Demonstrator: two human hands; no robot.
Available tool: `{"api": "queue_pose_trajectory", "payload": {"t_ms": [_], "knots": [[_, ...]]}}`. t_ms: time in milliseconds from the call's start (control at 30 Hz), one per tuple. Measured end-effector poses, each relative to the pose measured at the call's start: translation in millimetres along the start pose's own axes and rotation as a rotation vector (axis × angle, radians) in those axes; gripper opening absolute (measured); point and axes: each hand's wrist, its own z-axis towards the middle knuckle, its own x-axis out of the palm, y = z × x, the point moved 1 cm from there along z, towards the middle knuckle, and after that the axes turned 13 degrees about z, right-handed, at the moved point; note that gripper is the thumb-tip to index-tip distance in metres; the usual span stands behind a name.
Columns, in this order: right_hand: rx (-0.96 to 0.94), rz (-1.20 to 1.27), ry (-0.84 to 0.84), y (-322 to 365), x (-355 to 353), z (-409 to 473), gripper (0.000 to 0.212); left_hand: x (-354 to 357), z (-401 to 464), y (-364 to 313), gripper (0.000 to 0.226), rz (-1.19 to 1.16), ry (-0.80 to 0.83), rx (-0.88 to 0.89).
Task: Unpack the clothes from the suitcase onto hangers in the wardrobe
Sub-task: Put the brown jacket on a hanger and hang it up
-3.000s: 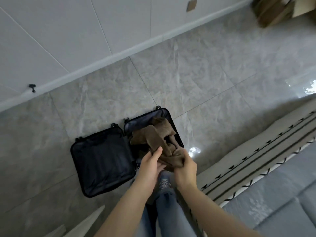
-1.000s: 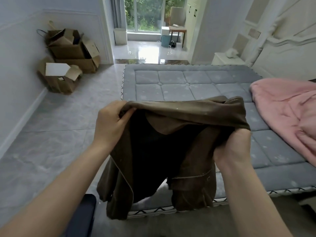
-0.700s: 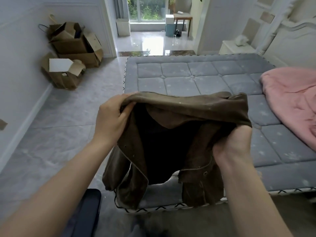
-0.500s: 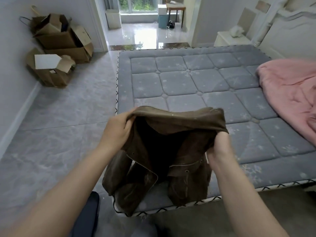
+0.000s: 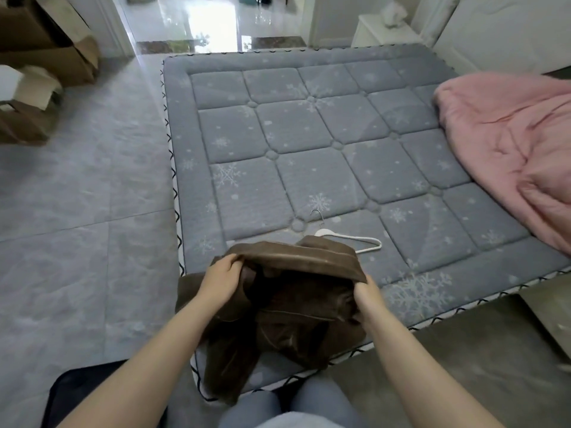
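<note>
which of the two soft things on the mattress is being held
The brown jacket at the near edge, gripped by both hands: left hand, right hand. The pink quilt lies untouched on the right.

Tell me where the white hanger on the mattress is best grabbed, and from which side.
Probably at the neck, just below the metal hook, coming from above with the right hand. The white hanger lies flat on the mattress, its left arm hidden under the brown jacket; only the hook, neck and right arm show. Both hands, including the left hand, hold the jacket, so one must let go first.
</note>
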Motion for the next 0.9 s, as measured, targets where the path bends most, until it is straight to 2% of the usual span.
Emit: {"api": "queue_pose_trajectory", "payload": {"t_ms": [100,233,333,433,533,600,700,800,900], "knots": [[0.131,0.046,-0.096,-4,-7,16,0.035,8,10,-8,0.036,-0.058,0.067,-0.051],[0.061,0.001,-0.218,6,-16,38,0.035,7,19,-37,0.032,-0.208,0.13,-0.112],[0.031,-0.109,-0.284,11,-27,58,0.044,12,23,-67,0.031,-0.481,0.197,-0.308],[0.031,-0.227,-0.308,10,-38,73,0.061,19,21,-87,0.032,-0.698,0.36,-0.491],[0.087,-0.286,-0.23,14,-47,93,0.076,30,32,-110,0.03,-0.762,0.443,-0.548],[0.13,-0.257,-0.132,21,-51,107,0.089,36,48,-124,0.031,-0.745,0.402,-0.59],[0.106,-0.285,0.01,33,-52,124,0.103,46,78,-133,0.034,-0.554,0.281,-0.609],[0.006,-0.219,0.099,43,-44,146,0.09,65,99,-135,0.033,-0.442,0.236,-0.604],[-0.026,-0.185,0.163,50,-32,177,0.071,86,112,-137,0.033,-0.428,0.274,-0.609]]}}
